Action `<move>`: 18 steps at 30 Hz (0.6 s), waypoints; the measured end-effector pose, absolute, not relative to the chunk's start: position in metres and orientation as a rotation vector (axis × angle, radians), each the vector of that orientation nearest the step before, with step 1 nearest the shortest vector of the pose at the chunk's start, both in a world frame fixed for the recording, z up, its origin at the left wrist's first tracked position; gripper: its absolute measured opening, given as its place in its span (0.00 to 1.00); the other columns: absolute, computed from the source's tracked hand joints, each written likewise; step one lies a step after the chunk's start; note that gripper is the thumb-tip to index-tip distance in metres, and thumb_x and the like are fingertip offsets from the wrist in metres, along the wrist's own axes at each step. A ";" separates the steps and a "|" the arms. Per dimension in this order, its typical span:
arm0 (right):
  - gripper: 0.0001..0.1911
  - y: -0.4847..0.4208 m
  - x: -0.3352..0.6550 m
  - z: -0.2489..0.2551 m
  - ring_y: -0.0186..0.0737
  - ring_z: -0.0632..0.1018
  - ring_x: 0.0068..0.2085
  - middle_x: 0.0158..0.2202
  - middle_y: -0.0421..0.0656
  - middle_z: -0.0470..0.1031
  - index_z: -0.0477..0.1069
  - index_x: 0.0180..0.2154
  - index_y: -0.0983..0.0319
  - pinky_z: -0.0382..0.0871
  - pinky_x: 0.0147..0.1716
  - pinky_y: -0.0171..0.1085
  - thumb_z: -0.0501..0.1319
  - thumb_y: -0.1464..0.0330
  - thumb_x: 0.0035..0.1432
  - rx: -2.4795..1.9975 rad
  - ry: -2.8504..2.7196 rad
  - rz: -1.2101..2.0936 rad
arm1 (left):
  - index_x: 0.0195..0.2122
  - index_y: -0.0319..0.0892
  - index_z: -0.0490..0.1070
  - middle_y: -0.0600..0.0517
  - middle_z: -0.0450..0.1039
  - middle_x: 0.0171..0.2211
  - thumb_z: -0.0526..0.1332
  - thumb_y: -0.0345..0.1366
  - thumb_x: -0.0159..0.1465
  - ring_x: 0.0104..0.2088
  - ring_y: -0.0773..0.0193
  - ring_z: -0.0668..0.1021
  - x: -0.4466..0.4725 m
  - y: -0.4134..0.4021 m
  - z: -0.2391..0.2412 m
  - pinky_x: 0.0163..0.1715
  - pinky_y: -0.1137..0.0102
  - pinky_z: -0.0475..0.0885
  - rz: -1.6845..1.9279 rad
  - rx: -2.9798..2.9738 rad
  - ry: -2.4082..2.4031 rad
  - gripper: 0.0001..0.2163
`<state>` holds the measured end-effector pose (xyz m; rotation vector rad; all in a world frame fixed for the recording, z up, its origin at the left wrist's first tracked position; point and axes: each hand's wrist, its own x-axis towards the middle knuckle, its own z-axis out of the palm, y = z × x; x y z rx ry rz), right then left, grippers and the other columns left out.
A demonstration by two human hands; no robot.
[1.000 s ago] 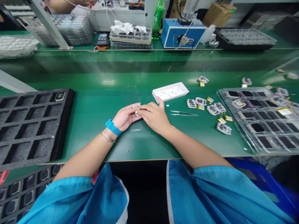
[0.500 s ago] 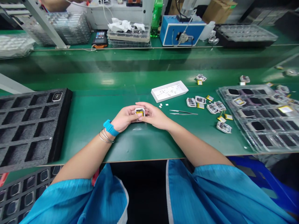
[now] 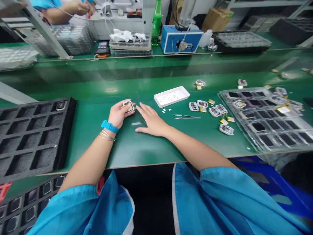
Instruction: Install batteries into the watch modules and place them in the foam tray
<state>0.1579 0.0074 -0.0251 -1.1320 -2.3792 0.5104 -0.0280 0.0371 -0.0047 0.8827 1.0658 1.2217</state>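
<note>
Left hand (head view): while its thumb is lying across the edge, the left hand (image 3: pixel 118 114) is closing around a watch case (image 3: pixel 128 103), pinching it between thumb and fingers.
Right hand: the right hand (image 3: pixel 153 120) is spreading fingers and thumb wide, holding nothing visible, its fingertips pointing just beside the case but apart from it.
Watch case: it is sitting in the left hand over the green surface (image 3: pixel 85 127), its pale rim framing a yellow part.
Likely handling: the case is probably weighing little, the rim looking stiff and perhaps slippery, the inner parts appearing fragile.
Best hold: opposite sides of the rim are offering the safest grip, sparing the yellow part pressure.
Surroundings: tweezers (image 3: pixel 193 117) and a white box (image 3: pixel 174 101) are lying right of centre.
</note>
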 end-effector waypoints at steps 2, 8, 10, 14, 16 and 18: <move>0.45 0.000 0.156 -0.030 0.61 0.52 0.72 0.71 0.58 0.50 0.56 0.67 0.64 0.49 0.68 0.62 0.65 0.49 0.56 -1.126 -2.556 0.489 | 0.42 0.40 0.73 0.48 0.80 0.35 0.68 0.33 0.58 0.35 0.65 0.82 -0.038 0.045 0.000 0.43 0.69 0.77 1.341 0.705 1.112 0.12; 0.33 -0.014 0.151 -0.041 0.60 0.53 0.71 0.70 0.59 0.51 0.60 0.66 0.65 0.50 0.68 0.61 0.53 0.54 0.67 -1.124 -2.702 0.337 | 0.46 0.38 0.73 0.49 0.77 0.34 0.58 0.30 0.65 0.39 0.66 0.80 -0.072 0.022 0.027 0.49 0.67 0.75 1.530 0.626 1.045 0.09; 0.33 -0.023 0.153 -0.042 0.59 0.53 0.71 0.70 0.58 0.51 0.60 0.66 0.64 0.51 0.68 0.61 0.51 0.53 0.67 -1.098 -2.721 0.313 | 0.48 0.42 0.74 0.51 0.76 0.37 0.64 0.34 0.62 0.39 0.66 0.79 -0.092 -0.004 0.033 0.46 0.70 0.74 1.633 0.857 1.224 0.13; 0.45 -0.064 0.167 -0.042 0.61 0.51 0.71 0.71 0.60 0.48 0.57 0.67 0.66 0.51 0.68 0.61 0.57 0.43 0.59 -1.030 -2.773 0.295 | 0.53 0.45 0.73 0.50 0.72 0.43 0.74 0.36 0.49 0.42 0.63 0.75 -0.155 -0.057 0.041 0.43 0.72 0.72 1.771 1.322 1.962 0.28; 0.52 -0.089 0.175 -0.045 0.63 0.50 0.71 0.71 0.60 0.46 0.56 0.68 0.66 0.52 0.68 0.61 0.64 0.43 0.52 -0.994 -2.777 0.272 | 0.52 0.43 0.73 0.48 0.71 0.43 0.74 0.35 0.48 0.44 0.59 0.75 -0.190 -0.066 0.046 0.45 0.69 0.71 1.634 1.444 2.297 0.28; 0.49 -0.111 0.183 -0.047 0.62 0.51 0.71 0.71 0.59 0.47 0.56 0.68 0.65 0.53 0.67 0.61 0.68 0.51 0.52 -0.987 -2.741 0.235 | 0.50 0.41 0.73 0.48 0.71 0.40 0.73 0.35 0.50 0.41 0.58 0.75 -0.219 -0.062 0.052 0.46 0.65 0.71 1.402 1.488 2.499 0.25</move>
